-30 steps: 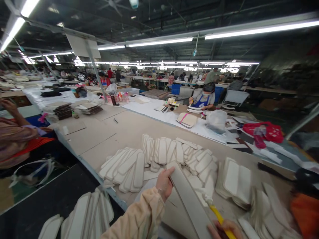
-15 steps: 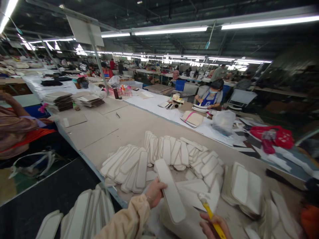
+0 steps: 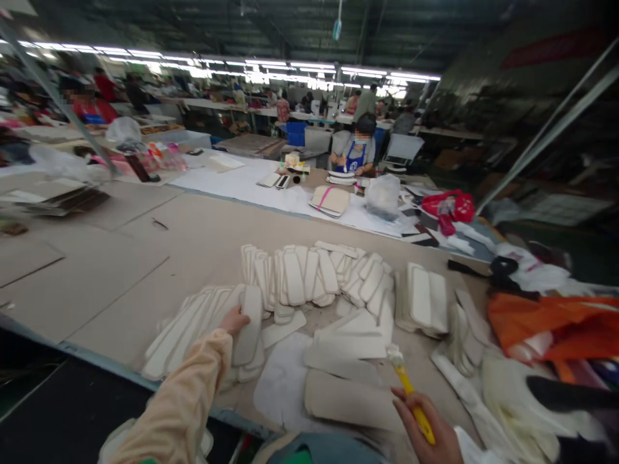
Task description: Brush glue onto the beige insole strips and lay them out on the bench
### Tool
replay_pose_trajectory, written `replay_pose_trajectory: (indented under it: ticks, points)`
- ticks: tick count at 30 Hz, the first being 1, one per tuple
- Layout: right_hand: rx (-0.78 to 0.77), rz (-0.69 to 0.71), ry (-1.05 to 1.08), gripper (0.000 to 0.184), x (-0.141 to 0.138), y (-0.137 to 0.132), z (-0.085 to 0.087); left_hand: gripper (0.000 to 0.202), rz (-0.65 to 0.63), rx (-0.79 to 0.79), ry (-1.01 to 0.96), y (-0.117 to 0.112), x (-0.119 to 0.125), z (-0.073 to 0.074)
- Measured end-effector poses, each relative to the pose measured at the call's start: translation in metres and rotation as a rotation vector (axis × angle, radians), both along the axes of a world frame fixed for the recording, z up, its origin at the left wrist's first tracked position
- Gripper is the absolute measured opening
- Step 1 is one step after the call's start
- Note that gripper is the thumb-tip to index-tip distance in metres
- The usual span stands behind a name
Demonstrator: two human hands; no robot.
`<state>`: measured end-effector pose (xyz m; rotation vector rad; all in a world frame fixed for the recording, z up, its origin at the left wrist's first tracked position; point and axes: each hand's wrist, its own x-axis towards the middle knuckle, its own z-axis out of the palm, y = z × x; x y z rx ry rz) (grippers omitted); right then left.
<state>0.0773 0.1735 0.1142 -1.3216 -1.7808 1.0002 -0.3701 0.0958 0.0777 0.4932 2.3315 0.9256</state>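
Note:
My left hand [image 3: 235, 319] reaches out in a beige sleeve and rests its closed fingers on a long white strip [image 3: 248, 325] lying on top of a fanned row of white strips [image 3: 193, 325] at the table's near left. My right hand [image 3: 425, 428], low at the right, grips a yellow-handled brush [image 3: 410, 392] whose white tip points up over several flat beige pieces [image 3: 345, 399] in front of me. Rows of more white strips [image 3: 309, 274] lie further out.
A stack of white pieces [image 3: 422, 299] and an orange bag [image 3: 551, 322] lie to the right. The cardboard-covered table [image 3: 145, 251] stretches left. A person in a blue apron [image 3: 356, 153] sits across at a white table with a red bag [image 3: 447, 205].
My left hand carried the long white strip from in front of me leftward and laid it on the fanned row. The camera turned right and down; the brush hand stayed low.

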Motion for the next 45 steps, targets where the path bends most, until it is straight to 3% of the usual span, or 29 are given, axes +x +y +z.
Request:
replay_pose_trajectory:
  ticks: [3, 6, 9, 12, 14, 16, 19, 24, 31, 37, 40, 45]
  points:
    - [-0.011, -0.022, 0.005, 0.032, 0.008, -0.002, 0.002, 0.054, -0.049, -0.126, 0.114, 0.007, -0.012, -0.006]
    - [-0.052, -0.038, 0.008, 0.032, 0.016, -0.005, 0.001, 0.063, -0.192, -0.104, 0.405, 0.005, 0.006, -0.015]
    - [-0.147, -0.052, 0.046, 0.031, 0.021, -0.012, -0.003, 0.058, -0.541, 0.066, 0.514, -0.009, 0.063, -0.030]
    - [-0.238, -0.059, 0.098, 0.033, 0.021, -0.019, -0.007, 0.066, -0.860, 0.196, 0.331, -0.027, 0.134, -0.047]
    - [-0.282, -0.026, 0.107, 0.035, 0.017, -0.022, -0.010, 0.082, -0.956, 0.200, 0.240, -0.035, 0.172, -0.056]
    - [-0.326, 0.033, 0.109, 0.035, 0.012, -0.023, -0.013, 0.093, -0.969, 0.157, 0.208, -0.037, 0.195, -0.062]
    - [-0.375, 0.142, 0.096, 0.034, 0.004, -0.022, -0.019, 0.092, -0.965, 0.091, 0.234, -0.033, 0.206, -0.065]
    - [-0.427, 0.286, 0.068, 0.032, 0.001, -0.023, -0.031, 0.078, -1.002, 0.066, 0.311, -0.026, 0.204, -0.067]
    - [-0.455, 0.383, 0.098, 0.027, -0.011, -0.024, -0.048, 0.076, -0.973, 0.119, 0.283, -0.029, 0.204, -0.076]
    - [-0.477, 0.591, 0.083, 0.020, -0.032, -0.021, -0.055, 0.076, -0.984, 0.191, 0.294, -0.031, 0.203, -0.085]
    - [-0.465, 0.587, 0.047, 0.019, -0.033, -0.020, -0.062, 0.073, -0.980, 0.201, 0.321, -0.032, 0.204, -0.087]
    - [-0.518, 0.405, 0.047, 0.020, -0.014, -0.018, -0.070, 0.072, -0.978, 0.200, 0.350, -0.033, 0.204, -0.087]
